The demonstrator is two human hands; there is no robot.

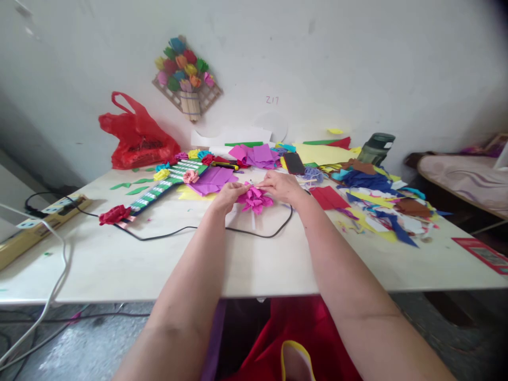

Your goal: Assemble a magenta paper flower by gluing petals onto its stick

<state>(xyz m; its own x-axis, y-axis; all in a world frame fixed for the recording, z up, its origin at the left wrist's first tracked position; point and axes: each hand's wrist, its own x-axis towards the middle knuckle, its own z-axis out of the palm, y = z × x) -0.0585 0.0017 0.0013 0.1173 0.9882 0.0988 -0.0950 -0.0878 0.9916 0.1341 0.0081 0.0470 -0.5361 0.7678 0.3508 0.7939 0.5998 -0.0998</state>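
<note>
A magenta paper flower (256, 199) with ruffled petals is held just above the table, between my two hands. Its pale stem points down toward me. My left hand (229, 196) is closed, pinching the flower's left upper edge. On the other side, my right hand (280, 186) has its fingers pressed together on the petals at the upper right. The fingertips of both hands nearly meet at the flower's far side. A black cable (254, 233) runs across the table below the flower.
Left of my hands lies a green and white strip (159, 186) with paper flowers. A red plastic bag (137, 137) stands behind it. Purple paper (212, 180), a phone (293, 163), red paper (329, 198), coloured scraps (367, 181) and a dark bottle (375, 148) lie or stand around. A power strip (43, 225) sits far left.
</note>
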